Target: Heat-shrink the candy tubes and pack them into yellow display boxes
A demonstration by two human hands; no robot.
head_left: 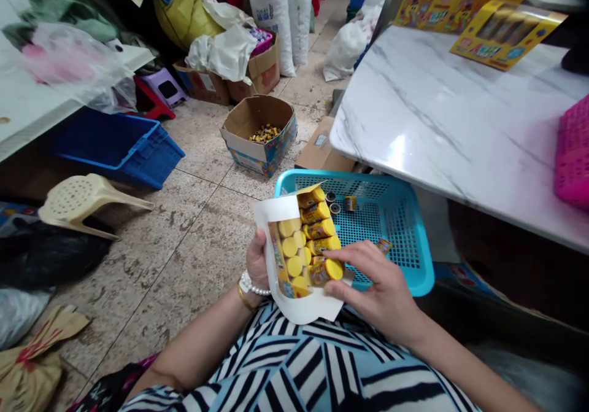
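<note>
My left hand (258, 258) is wrapped round the left side of an open cardboard box (281, 209) with a white inside and a clear window, held tilted above my lap. Small yellow-lidded tubs (317, 213) fill it in rows. With thumb and fingertips, my right hand (380, 283) grips one yellow-lidded tub (333, 269) at the box's lower right corner. Under and behind the box stands a turquoise plastic basket (421, 240). A few loose tubs lie inside it, among them a yellow one (350, 203) and dark round-ended ones (335, 208).
A marble-patterned table (414, 111) on the right bears a yellow packaged box (501, 37), stacked yellow boxes (432, 7) and a pink basket (573, 154). On the floor are a carton of small tubs (260, 154), a blue crate (151, 154) and a cream stool (78, 200).
</note>
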